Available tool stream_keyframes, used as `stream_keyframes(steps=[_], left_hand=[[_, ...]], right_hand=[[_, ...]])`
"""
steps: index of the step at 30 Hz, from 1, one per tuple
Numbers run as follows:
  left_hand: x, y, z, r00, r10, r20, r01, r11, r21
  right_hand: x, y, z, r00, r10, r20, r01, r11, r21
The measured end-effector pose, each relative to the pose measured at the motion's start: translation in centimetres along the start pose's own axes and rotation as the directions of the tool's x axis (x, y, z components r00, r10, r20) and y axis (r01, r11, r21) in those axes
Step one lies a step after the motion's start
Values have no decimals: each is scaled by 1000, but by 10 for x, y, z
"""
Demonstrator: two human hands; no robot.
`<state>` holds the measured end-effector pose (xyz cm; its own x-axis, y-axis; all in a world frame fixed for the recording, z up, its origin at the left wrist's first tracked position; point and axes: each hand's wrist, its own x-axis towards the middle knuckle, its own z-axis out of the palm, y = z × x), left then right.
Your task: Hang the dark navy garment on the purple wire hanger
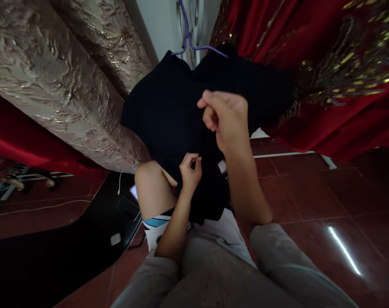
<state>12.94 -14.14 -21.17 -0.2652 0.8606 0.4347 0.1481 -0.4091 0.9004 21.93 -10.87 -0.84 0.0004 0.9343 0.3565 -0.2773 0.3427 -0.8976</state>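
A dark garment (168, 111) hangs from a purple hanger (188, 40), its lower part lying over the lap. My left hand (191, 170) is at the garment's lower part, thumb and forefinger curled together in a ring; what they pinch, if anything, is too small to make out. Higher and to the right, my right hand (224, 112) is in front of the garment, its fingers bent in a pinch. Anything between those fingertips cannot be made out either.
Textured beige fabric (69, 81) hangs at the left, and red cloth with gold sequins (345, 64) at the right. A black table (69, 248) at the lower left bears a small white object (115, 239). A white rail (290, 154) runs above the red tiled floor (310, 192).
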Motion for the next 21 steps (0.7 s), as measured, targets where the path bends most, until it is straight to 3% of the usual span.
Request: stream_keyframes(steps=[3,6,7,9,10,14,17,19,21], left_hand=[[16,2,-2,992,-7,125,3,1000,25],[47,34,-14,963,101,249,-91,995,-50],[61,50,-19,957,194,216,-175,979,-106],[91,84,-28,919,392,36,-383,911,-151],[105,100,-30,886,463,-1,-462,882,-92],[138,148,-32,800,575,172,-597,790,140],[145,164,-38,753,625,206,-658,710,251],[156,162,-52,737,666,116,-663,681,310],[176,147,-73,755,648,-98,-593,739,319]], right_hand=[[12,-10,4,999,-45,18,47,995,-91],[9,0,-2,998,-10,67,20,989,-148],[7,2,-4,997,-4,83,17,988,-156],[6,1,-5,994,-21,107,39,986,-162],[7,-2,-5,992,-49,120,67,986,-155],[12,-6,-1,985,-143,102,156,978,-136],[10,23,-2,997,-73,-23,68,982,-179],[3,53,-4,998,-2,-56,-10,979,-205],[-8,77,-2,998,60,-33,-66,977,-202]])
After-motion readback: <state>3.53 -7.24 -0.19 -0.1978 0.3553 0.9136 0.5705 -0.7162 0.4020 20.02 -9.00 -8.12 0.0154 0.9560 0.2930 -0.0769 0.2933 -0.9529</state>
